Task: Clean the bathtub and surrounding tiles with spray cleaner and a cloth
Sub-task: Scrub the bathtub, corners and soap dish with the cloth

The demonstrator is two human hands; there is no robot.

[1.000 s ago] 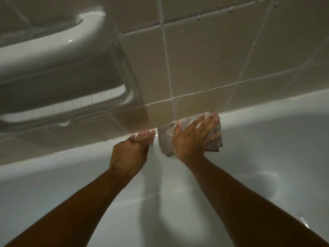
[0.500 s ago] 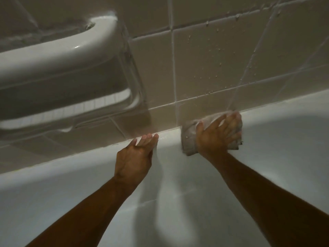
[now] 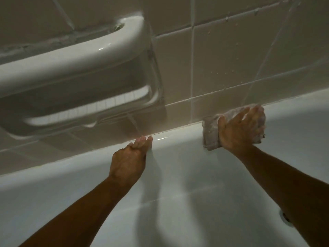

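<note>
A white bathtub (image 3: 178,184) fills the lower part of the head view, its far rim meeting beige wall tiles (image 3: 222,59) speckled with droplets. My right hand (image 3: 240,131) presses a crumpled grey cloth (image 3: 211,134) flat against the tub's far rim and inner wall, fingers straight and spread over it. My left hand (image 3: 130,159) rests with straight fingers on the same rim, further left, holding nothing. No spray bottle is in view.
A white ceramic grab bar over a recessed soap dish (image 3: 80,56) juts from the tiles at upper left. The tub drain (image 3: 285,217) shows at lower right, partly behind my right forearm.
My right hand has slid the cloth to the right along the tub rim. My left hand has stayed put on the rim.
</note>
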